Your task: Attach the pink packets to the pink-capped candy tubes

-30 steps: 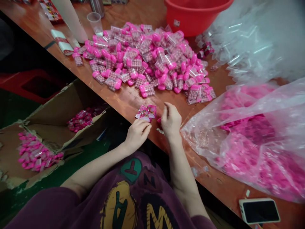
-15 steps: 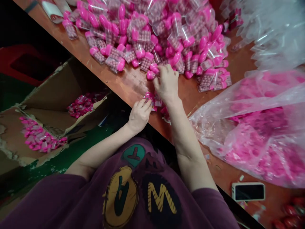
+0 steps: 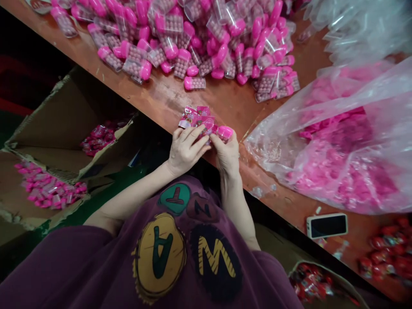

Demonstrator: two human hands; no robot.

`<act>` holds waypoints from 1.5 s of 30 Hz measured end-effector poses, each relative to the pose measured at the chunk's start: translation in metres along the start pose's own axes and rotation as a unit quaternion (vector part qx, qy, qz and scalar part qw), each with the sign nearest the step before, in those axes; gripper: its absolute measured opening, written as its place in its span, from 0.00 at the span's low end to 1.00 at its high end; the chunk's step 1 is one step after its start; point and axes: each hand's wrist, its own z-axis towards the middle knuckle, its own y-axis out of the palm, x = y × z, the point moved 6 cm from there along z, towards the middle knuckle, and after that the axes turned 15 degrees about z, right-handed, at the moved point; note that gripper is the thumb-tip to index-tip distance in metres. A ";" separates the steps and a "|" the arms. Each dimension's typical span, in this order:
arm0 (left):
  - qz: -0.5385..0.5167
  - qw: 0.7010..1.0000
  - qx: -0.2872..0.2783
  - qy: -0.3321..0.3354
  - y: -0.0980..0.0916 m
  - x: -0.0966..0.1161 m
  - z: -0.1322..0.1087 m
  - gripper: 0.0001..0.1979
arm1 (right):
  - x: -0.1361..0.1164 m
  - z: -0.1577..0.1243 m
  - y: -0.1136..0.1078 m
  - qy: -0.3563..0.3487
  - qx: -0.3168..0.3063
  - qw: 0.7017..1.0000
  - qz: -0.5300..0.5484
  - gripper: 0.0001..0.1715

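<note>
Just nearside of the bottle heap [image 3: 170, 23], the right hand [image 3: 229, 155] holds a pink-capped bottle [image 3: 224, 132] crosswise, cap nearest it; the left hand [image 3: 186, 150] covers pink packets [image 3: 202, 110], its grip unclear.

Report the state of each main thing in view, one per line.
Left hand: fingers bent over pink wrappers
Right hand: holding a pink-capped container
Heaped containers: capped, filled with pink balls
Plastic bag: holding pink pieces
Cardboard box: open, pink items inside
Phone: lying flat, screen dark
</note>
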 end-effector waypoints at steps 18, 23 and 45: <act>0.164 0.942 -0.294 -0.006 0.022 0.022 -0.006 0.17 | -0.015 -0.020 -0.019 -0.149 -0.088 0.895 -0.410 0.13; 0.213 0.927 -0.305 0.038 0.023 0.029 -0.009 0.22 | -0.019 -0.021 -0.034 -0.196 -0.059 0.876 -0.436 0.15; -0.516 0.687 -0.200 -0.470 0.040 0.028 -0.023 0.14 | 0.003 -0.049 -0.030 0.025 -0.017 0.995 0.098 0.30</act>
